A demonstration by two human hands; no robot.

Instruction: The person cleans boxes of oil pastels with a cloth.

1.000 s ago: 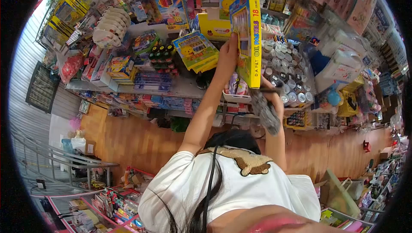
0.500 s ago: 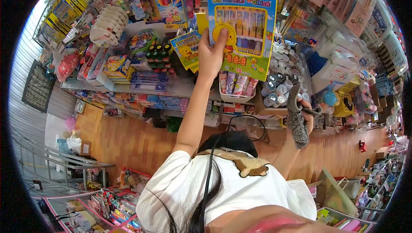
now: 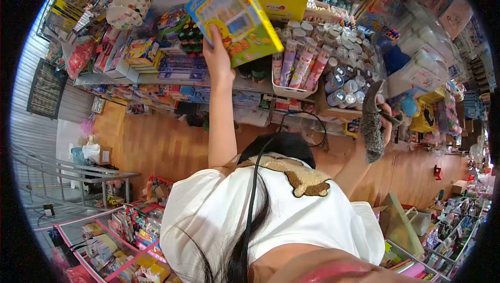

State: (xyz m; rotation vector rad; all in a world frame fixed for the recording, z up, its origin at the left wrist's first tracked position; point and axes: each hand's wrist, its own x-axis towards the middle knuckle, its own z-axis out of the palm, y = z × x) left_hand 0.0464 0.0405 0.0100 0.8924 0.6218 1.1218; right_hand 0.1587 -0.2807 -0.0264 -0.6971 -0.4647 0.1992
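The yellow and blue oil pastels box (image 3: pixel 234 17) is gripped by my left hand (image 3: pixel 217 61), thumb on its front, and hangs tilted over the shelf. My right hand (image 3: pixel 384 121) is closed round a grey fuzzy cloth (image 3: pixel 372 127) beside the shelf's front edge. Between the hands, a white basket (image 3: pixel 294 93) holds patterned tubes (image 3: pixel 303 67). Right of it, a cardboard box (image 3: pixel 333 110) carries many clear-lidded containers (image 3: pixel 351 48). Behind the basket is a yellow display box (image 3: pixel 281 7).
Blue packets (image 3: pixel 182 68) and a yellow-blue stack of boxes (image 3: pixel 141 53) lie on the left of the shelf. White palettes (image 3: pixel 130 2) hang at the upper left. A metal railing (image 3: pixel 78 173) stands at the lower left, with a pink-edged display (image 3: pixel 114 231) below.
My left hand has moved left with the pastels box, which is now tilted, uncovering the tubes and yellow display box. My right hand and the cloth appear slightly higher and further right.
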